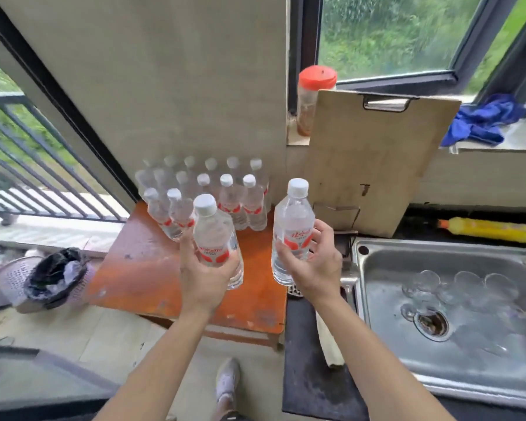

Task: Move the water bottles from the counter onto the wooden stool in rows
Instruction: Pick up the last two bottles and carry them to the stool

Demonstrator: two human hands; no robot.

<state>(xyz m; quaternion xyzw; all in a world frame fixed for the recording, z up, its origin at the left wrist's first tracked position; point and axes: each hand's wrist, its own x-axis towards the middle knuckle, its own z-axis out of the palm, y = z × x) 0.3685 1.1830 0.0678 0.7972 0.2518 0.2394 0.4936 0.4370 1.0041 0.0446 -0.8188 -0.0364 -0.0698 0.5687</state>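
My left hand [203, 275] grips a clear water bottle [214, 235] with a white cap and red label, held upright over the orange wooden stool [140, 275]. My right hand [315, 265] holds a second, similar water bottle [292, 229] upright above the stool's right edge. Several more bottles [225, 196] stand in rows at the back of the stool against the wall. The front half of the stool top is bare.
A steel sink [374, 299] with upturned glasses lies to the right, set in a dark counter [310, 375]. A wooden cutting board [377, 159] leans behind it. A red-lidded jar [312, 98] and blue cloth [486, 120] sit on the sill. A lined bin [55, 275] stands left.
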